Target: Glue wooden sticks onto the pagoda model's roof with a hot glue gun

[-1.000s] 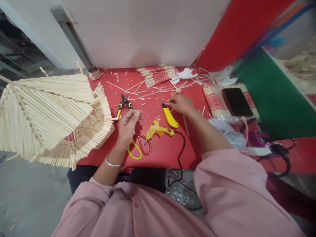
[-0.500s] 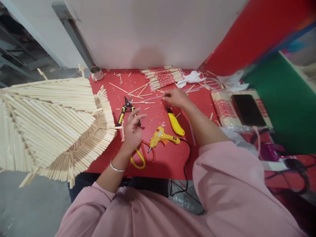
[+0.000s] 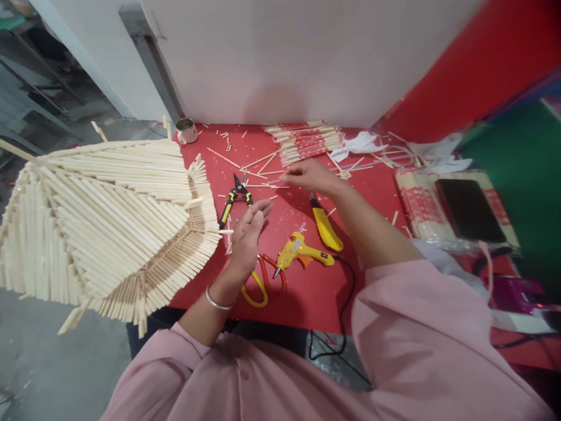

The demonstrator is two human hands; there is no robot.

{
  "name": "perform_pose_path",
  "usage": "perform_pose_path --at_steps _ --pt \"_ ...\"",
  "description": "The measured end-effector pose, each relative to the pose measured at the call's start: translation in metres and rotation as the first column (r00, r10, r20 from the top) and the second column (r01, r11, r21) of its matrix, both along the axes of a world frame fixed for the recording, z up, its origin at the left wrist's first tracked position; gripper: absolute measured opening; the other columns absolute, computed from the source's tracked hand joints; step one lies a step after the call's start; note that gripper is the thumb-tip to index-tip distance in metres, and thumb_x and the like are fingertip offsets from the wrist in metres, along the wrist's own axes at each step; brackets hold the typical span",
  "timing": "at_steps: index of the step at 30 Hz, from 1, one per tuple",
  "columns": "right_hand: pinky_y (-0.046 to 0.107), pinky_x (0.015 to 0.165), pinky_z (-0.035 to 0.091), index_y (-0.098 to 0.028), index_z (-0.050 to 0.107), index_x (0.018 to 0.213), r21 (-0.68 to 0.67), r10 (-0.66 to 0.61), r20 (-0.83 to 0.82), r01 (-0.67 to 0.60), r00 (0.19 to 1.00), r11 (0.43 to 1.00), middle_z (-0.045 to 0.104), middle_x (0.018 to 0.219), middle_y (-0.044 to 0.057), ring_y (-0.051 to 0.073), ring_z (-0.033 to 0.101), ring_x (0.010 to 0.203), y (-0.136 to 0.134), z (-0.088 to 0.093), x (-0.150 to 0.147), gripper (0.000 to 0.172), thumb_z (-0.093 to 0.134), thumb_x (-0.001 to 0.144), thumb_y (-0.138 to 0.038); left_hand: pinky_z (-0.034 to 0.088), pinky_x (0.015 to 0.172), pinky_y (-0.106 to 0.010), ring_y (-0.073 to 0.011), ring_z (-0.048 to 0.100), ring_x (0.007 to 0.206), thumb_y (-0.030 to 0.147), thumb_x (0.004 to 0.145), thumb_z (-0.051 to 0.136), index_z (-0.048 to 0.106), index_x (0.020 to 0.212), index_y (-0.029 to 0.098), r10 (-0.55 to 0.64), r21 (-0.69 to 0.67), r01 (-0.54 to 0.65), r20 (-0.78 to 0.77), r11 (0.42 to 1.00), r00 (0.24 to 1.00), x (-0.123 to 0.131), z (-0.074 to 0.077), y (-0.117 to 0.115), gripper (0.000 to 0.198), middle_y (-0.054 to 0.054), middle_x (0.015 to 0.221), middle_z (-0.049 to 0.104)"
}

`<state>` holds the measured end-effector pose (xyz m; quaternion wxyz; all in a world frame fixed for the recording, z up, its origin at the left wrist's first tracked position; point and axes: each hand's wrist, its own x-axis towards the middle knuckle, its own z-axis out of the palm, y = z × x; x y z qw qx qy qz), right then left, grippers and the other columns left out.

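Observation:
My right hand point(image 3: 311, 176) is over the back middle of the red table, its thumb and fingers pinched on a clear glue stick point(image 3: 274, 180); the hand hides part of it. My left hand point(image 3: 249, 234) holds nothing and its fingers are stretched out, beside black-and-yellow pliers point(image 3: 229, 206). A yellow hot glue gun point(image 3: 298, 251) lies between my forearms, nozzle toward me. Right of it rests a yellow utility knife point(image 3: 326, 225). Red and yellow looped handles point(image 3: 255, 297) show below my left hand. To the left is a large roof-like structure of wooden sticks point(image 3: 118, 204).
Bundled chopsticks in red-and-white wrappers point(image 3: 307, 141) lie at the back. A metal mug point(image 3: 187, 131) stands at the back left corner. On the right, a dark phone point(image 3: 470, 209) rests on packed chopsticks point(image 3: 416, 202). The glue gun's black cord point(image 3: 352, 280) hangs over the front edge.
The whole view has shifted, so things appear farther right. My right hand has come left along the glue stick, nearer its end. My left hand's fingers have drawn closer together.

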<state>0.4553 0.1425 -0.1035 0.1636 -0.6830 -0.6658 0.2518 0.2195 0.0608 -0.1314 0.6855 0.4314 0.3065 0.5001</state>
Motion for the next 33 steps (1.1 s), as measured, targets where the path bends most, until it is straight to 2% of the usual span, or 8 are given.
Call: perform_pose_path --at_steps 5,7,9,11,15,19,27,33 --pt "0.033 0.094 0.052 -0.029 0.072 0.126 -0.095 0.403 -0.342 -0.458 0.849 0.884 0.076 0.121 0.002 0.021 0.070 0.108 -0.014 0.025 -0.025 0.049 0.068 0.084 -0.055 0.042 0.116 -0.044 -0.0260 0.060 0.132 0.059 0.094 0.061 0.072 0.121 0.025 0.038 0.089 -0.031 -0.078 0.996 0.996 -0.002 0.004 -0.003 0.045 -0.009 0.134 0.069" --pt "0.031 0.093 0.053 -0.027 0.075 0.121 -0.105 0.356 -0.206 -0.382 0.912 0.918 0.078 0.116 0.002 0.020 0.070 0.106 0.004 0.026 -0.024 0.040 0.064 0.089 -0.048 0.044 0.114 -0.044 -0.0263 0.061 0.129 0.059 0.093 0.062 0.072 0.120 0.024 0.079 0.107 -0.063 -0.149 0.992 0.986 -0.002 0.007 -0.006 0.045 -0.010 0.132 0.070" --pt "0.030 0.093 0.053 -0.022 0.078 0.114 -0.042 0.182 0.049 -0.180 0.982 0.983 0.079 0.111 0.005 0.020 0.071 0.103 0.034 0.021 -0.023 0.032 0.061 0.091 -0.036 0.047 0.111 -0.043 -0.0264 0.062 0.126 0.058 0.092 0.064 0.072 0.119 0.023 0.123 0.097 -0.106 -0.199 0.990 0.972 -0.002 0.007 -0.008 0.045 -0.010 0.131 0.069" --pt "0.034 0.097 0.051 -0.016 0.077 0.115 0.030 0.055 0.194 -0.062 0.979 0.998 0.077 0.114 0.011 0.023 0.070 0.108 0.068 0.010 -0.024 0.032 0.059 0.091 -0.026 0.048 0.108 -0.042 -0.0259 0.063 0.124 0.057 0.092 0.065 0.071 0.117 0.023 0.168 0.086 -0.151 -0.239 0.985 0.956 -0.001 0.005 -0.010 0.042 -0.010 0.129 0.069" --pt "0.043 0.102 0.048 -0.013 0.075 0.118 0.097 -0.063 0.320 0.033 0.945 0.995 0.073 0.122 0.019 0.031 0.065 0.118 0.125 -0.013 -0.038 0.034 0.055 0.094 -0.027 0.052 0.101 -0.039 -0.0236 0.065 0.115 0.057 0.093 0.063 0.072 0.111 0.023 0.238 0.077 -0.226 -0.251 0.971 0.938 -0.001 -0.001 -0.010 0.040 -0.010 0.119 0.071" --pt "0.049 0.102 0.046 -0.006 0.073 0.119 0.102 -0.067 0.399 0.028 0.914 0.994 0.070 0.122 0.026 0.037 0.062 0.120 0.156 -0.030 -0.051 0.037 0.052 0.096 -0.025 0.052 0.097 -0.037 -0.0221 0.065 0.109 0.057 0.094 0.061 0.073 0.109 0.023 0.241 0.080 -0.228 -0.249 0.970 0.938 -0.002 -0.004 -0.011 0.040 -0.010 0.118 0.069" --pt "0.049 0.103 0.042 -0.006 0.070 0.121 0.136 -0.012 0.432 -0.052 0.902 0.989 0.064 0.127 0.029 0.040 0.057 0.123 0.165 -0.048 -0.049 0.043 0.047 0.095 -0.030 0.052 0.094 -0.036 -0.0216 0.063 0.106 0.054 0.097 0.056 0.072 0.111 0.023 0.173 0.112 -0.149 -0.245 0.982 0.954 -0.004 0.000 -0.015 0.037 -0.010 0.120 0.067" --pt "0.044 0.087 0.048 -0.006 0.072 0.109 0.129 0.005 0.342 -0.052 0.940 0.990 0.071 0.111 0.027 0.034 0.065 0.103 0.132 -0.022 -0.043 0.038 0.046 0.090 -0.027 0.053 0.086 -0.032 -0.0192 0.065 0.098 0.055 0.096 0.057 0.070 0.105 0.021 0.133 0.102 -0.112 -0.228 0.988 0.965 0.001 0.006 -0.017 0.037 -0.008 0.107 0.070"
